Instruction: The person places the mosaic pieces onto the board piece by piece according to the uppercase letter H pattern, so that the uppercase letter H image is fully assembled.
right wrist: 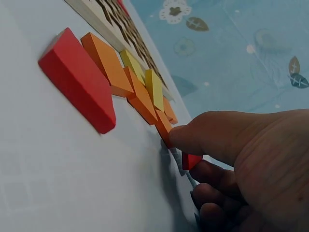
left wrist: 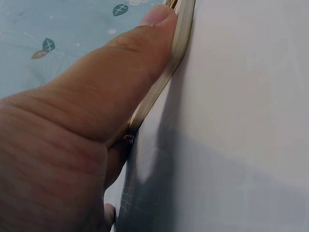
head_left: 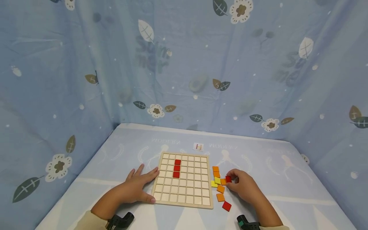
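Observation:
A light wooden grid board [head_left: 190, 191] lies on the table with three red square tiles [head_left: 177, 168] in one column near its upper left. My left hand [head_left: 135, 187] rests along the board's left edge, fingers spread, its thumb [left wrist: 140, 53] against the rim in the left wrist view. To the right of the board, my right hand [head_left: 244, 185] pinches a red tile [right wrist: 190, 161] between thumb and index finger. That tile is right beside an orange tile [head_left: 223, 181] in a loose group of orange and yellow tiles.
Several orange tiles [head_left: 220, 197] and two yellow tiles [head_left: 217, 180] lie along the board's right side, some overlapping. Another red tile [head_left: 226, 206] is nearest the front. Behind the board is a small printed card [head_left: 198, 147]. A patterned blue curtain [head_left: 184, 70] surrounds the table.

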Available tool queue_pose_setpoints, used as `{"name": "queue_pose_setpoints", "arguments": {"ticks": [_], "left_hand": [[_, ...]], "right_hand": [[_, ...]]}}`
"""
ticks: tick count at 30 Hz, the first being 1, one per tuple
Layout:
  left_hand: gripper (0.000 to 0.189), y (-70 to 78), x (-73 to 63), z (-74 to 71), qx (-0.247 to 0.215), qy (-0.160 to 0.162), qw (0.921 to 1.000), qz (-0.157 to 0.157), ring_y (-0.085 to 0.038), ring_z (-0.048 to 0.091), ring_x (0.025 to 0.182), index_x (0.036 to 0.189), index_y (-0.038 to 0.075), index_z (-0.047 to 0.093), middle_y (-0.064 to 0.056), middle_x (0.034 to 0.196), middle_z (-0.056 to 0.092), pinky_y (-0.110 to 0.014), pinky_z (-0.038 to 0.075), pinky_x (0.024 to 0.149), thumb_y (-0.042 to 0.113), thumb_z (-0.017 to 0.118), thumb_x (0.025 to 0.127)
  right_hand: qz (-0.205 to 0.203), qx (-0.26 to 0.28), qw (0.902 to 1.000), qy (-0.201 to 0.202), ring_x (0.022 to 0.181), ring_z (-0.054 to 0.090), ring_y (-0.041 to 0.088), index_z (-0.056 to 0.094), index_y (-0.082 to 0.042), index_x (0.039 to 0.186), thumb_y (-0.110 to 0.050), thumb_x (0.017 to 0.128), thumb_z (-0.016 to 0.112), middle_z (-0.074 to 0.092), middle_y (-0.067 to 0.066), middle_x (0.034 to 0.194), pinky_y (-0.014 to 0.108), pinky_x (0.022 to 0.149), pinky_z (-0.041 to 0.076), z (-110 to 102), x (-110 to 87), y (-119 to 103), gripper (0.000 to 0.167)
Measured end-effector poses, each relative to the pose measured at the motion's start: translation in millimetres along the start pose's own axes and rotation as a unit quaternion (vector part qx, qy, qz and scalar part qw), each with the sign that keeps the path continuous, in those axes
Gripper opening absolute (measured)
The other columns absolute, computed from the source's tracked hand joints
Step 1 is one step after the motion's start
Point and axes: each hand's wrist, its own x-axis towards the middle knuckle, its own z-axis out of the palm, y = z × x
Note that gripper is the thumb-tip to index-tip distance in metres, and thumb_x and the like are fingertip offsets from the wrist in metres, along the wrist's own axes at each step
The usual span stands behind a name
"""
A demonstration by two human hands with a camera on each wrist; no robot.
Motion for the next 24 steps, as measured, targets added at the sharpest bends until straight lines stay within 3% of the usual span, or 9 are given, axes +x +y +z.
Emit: {"name": "queue_pose_setpoints", "arguments": {"ticks": [10,19,24], "left_hand": [[0.115,1.9,-0.1,-2.0,0.002,-0.002,0.9999,0.011,-0.052,-0.009,0.159,0.165,0.024,0.035,0.003,0.174,0.026,-0.073,-0.011,0.120,0.057,0.089,0.070],[0.116,0.4,0.2,-4.4,0.004,0.004,1.0000,-0.002,-0.050,-0.010,0.160,0.165,0.026,0.034,0.006,0.174,0.026,-0.071,-0.011,0.122,0.057,0.090,0.069],[0.116,-0.1,0.6,-1.3,0.004,0.001,1.0000,0.000,-0.050,-0.009,0.159,0.165,0.025,0.035,0.005,0.174,0.026,-0.071,-0.011,0.121,0.058,0.090,0.069]], "right_hand": [[0.007,0.015,0.9998,0.006,0.091,0.055,0.019,0.071,-0.016,0.117,-0.018,0.082,0.090,0.066,0.000,0.103,0.029,0.074,0.056,2,-1.9,-8,0.040],[-0.027,0.037,0.9988,0.016,0.093,0.061,0.016,0.073,-0.015,0.116,-0.018,0.087,0.086,0.069,-0.002,0.107,0.032,0.079,0.060,7,-0.3,-30,0.032],[-0.036,0.050,0.9981,0.008,0.091,0.061,0.016,0.073,-0.015,0.115,-0.018,0.087,0.086,0.068,-0.002,0.105,0.028,0.075,0.060,13,-2.6,-40,0.031]]}}
